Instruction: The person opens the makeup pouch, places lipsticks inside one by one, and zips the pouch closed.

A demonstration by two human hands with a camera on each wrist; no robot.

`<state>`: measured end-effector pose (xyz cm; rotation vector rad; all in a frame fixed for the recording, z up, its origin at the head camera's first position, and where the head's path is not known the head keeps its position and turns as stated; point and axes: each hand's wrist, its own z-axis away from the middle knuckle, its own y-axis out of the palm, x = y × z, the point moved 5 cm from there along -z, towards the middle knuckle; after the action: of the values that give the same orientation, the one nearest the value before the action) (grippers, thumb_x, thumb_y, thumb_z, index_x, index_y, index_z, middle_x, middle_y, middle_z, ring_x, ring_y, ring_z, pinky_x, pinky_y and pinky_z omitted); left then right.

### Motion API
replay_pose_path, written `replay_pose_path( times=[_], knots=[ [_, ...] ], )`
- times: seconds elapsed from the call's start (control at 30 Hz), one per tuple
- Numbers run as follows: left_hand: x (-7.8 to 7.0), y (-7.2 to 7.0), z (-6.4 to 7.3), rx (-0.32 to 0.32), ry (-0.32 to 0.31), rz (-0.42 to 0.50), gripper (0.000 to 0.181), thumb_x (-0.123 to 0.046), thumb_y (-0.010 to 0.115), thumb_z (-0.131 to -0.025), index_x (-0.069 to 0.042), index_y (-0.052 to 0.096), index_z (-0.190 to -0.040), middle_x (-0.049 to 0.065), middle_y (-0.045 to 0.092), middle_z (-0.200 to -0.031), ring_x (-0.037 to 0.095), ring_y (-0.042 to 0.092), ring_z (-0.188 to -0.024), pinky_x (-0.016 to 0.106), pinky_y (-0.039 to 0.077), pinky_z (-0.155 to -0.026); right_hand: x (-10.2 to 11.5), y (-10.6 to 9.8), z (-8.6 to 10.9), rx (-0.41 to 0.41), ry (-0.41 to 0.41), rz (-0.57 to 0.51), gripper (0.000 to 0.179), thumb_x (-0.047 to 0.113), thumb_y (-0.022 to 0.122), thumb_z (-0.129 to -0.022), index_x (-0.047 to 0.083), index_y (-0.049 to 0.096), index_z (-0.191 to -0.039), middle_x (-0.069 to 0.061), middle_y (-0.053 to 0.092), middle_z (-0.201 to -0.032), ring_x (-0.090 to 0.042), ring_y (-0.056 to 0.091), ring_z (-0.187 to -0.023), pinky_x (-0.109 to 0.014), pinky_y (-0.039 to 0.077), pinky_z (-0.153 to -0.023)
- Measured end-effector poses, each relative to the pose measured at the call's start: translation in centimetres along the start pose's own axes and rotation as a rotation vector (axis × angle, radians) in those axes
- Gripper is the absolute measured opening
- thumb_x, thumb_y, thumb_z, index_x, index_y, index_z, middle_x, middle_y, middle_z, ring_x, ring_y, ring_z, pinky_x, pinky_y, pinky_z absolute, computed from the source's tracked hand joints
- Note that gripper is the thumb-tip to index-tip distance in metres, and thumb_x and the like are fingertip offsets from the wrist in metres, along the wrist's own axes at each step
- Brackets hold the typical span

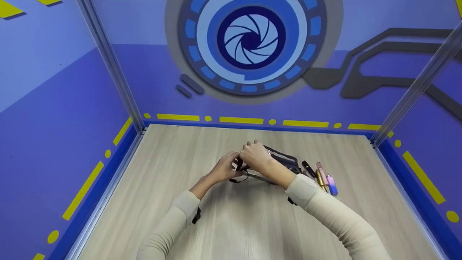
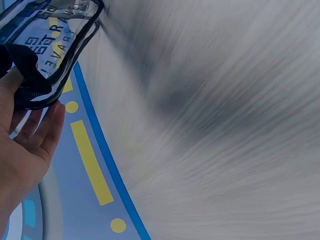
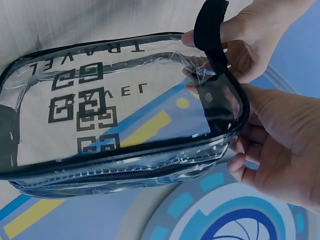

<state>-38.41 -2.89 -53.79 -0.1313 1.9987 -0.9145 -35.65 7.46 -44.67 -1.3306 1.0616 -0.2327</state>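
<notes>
A clear toiletry bag (image 1: 288, 161) with black trim, a zipper and "TRAVEL" lettering is held up by one end. Its transparent panel (image 3: 130, 117) faces the right wrist camera. My left hand (image 1: 227, 167) grips that end by the black side strap (image 3: 210, 32), thumb against the strap and fingers beneath the edge. Close beside it, my right hand (image 1: 257, 156) holds the same end near the zipper (image 3: 140, 172), fingers curled at the corner. In the left wrist view only part of the bag (image 2: 65, 37) shows. The zipper pull is hidden.
Right of the bag, several slim cosmetic tubes lie on the wooden table (image 1: 162, 202): a black tube (image 1: 308, 168), a gold one (image 1: 320, 179), a pink one (image 1: 322, 172) and a purple-blue one (image 1: 332, 185). Blue-purple panels (image 1: 72, 108) wall the table at the back and sides.
</notes>
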Motion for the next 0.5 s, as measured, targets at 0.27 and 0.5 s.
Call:
replay_pose_path(
  times=[0.27, 0.5],
  knots=[
    [0.7, 0.2, 0.5, 0.019, -0.054, -0.002, 0.047, -0.007, 0.08, -0.086, -0.001, 0.061, -0.128, 0.016, 0.064, -0.12, 0.032, 0.07, -0.109, 0.04, 0.062, -0.083, -1.3, 0.8, 0.3, -0.016, 0.271, -0.317, 0.019, 0.016, 0.069, -0.09, -0.003, 0.069, -0.089, -0.016, 0.068, -0.09, -0.034, 0.067, -0.086, -0.047, 0.061, -0.07],
    [1.4, 0.2, 0.8, 0.025, -0.083, 0.025, 0.045, -0.004, 0.079, -0.087, 0.003, 0.059, -0.126, 0.019, 0.062, -0.118, 0.037, 0.069, -0.11, 0.044, 0.062, -0.084, -2.4, 1.0, 1.0, -0.238, 0.336, -0.69, 0.012, 0.003, 0.064, -0.089, -0.003, 0.061, -0.079, -0.02, 0.065, -0.078, -0.038, 0.067, -0.071, -0.05, 0.058, -0.062]
  ],
)
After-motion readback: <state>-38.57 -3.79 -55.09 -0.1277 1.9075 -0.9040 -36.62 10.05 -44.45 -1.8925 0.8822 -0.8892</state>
